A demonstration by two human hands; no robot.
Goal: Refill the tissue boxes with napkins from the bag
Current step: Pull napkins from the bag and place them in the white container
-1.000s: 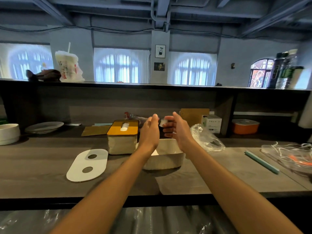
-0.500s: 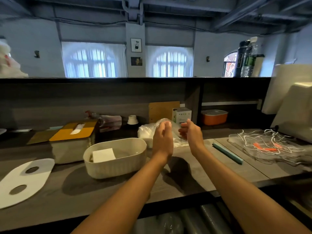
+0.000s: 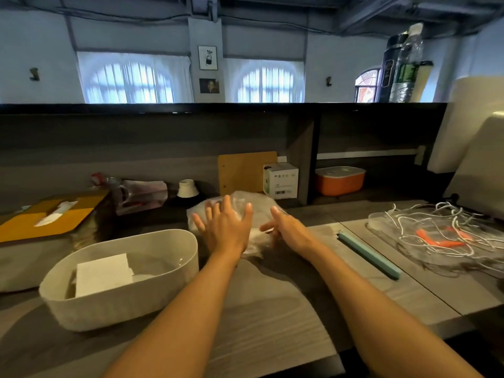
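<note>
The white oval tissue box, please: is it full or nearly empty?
Nearly empty: the white oval tissue box is lidless, holding one small napkin stack beside bare floor.

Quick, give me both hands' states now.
Left hand: open, fingers spread on the clear plastic bag.
Right hand: open, fingers at the bag, gripping nothing.

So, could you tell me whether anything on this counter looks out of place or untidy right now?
The open white tissue box holds only a small stack of napkins at its left end, tilted against the wall. On the right, white cords lie tangled over a clear tray. Both hands, left and right, are at the clear bag.
</note>
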